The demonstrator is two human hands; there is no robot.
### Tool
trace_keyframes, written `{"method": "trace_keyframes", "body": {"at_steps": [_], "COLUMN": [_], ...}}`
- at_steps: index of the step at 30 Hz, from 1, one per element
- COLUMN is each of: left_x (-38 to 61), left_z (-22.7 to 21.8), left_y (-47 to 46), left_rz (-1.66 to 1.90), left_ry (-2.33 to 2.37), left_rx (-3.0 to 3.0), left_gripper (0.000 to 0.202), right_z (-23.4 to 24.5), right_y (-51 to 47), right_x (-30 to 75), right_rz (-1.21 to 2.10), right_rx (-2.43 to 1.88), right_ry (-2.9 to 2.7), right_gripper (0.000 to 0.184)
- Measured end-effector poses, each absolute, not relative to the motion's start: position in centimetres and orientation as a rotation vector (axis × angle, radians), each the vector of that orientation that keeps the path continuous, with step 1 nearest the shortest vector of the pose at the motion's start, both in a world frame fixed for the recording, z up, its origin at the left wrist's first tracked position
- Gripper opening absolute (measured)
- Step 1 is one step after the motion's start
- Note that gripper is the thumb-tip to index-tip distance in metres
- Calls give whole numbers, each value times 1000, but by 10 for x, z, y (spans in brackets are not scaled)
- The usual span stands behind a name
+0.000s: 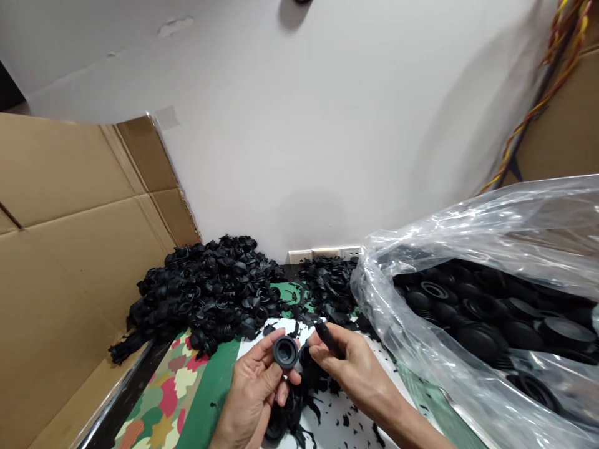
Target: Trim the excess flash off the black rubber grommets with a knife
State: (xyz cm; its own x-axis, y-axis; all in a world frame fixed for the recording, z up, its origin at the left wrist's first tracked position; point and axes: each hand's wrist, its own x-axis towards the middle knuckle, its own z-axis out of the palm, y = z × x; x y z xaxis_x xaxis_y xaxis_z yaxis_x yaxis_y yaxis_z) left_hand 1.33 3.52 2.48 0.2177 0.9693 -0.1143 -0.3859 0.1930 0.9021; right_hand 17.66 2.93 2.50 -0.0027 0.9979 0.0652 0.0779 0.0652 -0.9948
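My left hand [262, 380] is closed round a small round black rubber part [285, 353], its ringed, hollow side turned up towards me. Just beside it, my right hand [344, 358] grips a dark stick-shaped thing [330, 340]; its exact kind I cannot make out. Another dark rounded piece [305, 355] shows at the right fingertips, partly hidden by them. Below both hands lie black rubber scraps and parts [299, 405] on a white sheet [327, 427], which is strewn with small black bits.
A large heap of black rubber parts [206, 293] rises at left against a cardboard panel [84, 181]. Black scraps [330, 280] lie by the wall sockets [322, 253]. On the right, a clear plastic bag [421, 231] holds several larger black rubber parts [482, 337].
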Motion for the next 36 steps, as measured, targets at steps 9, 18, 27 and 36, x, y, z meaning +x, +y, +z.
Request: {"method": "trace_keyframes", "body": {"at_steps": [9,18,27,36], "left_x": [13,11,12,12], "left_z": [25,22,21,17], "left_y": [36,38,38,37], "left_rz": [1135,1134,1125,1124], "left_ry": [883,923,922,910], "left_rx": [871,880,895,1000], "left_gripper": [40,42,38,39], "right_z": [29,27,31,38], "right_y": [23,24,20,18], "right_x": [171,168,164,160], "right_rz": [1205,1200,1108,853], "right_rx": [-1125,-1171,-1101,-1170], "right_ry": [-1303,-1297,-1385,-1649], "right_gripper": [16,17,24,25]}}
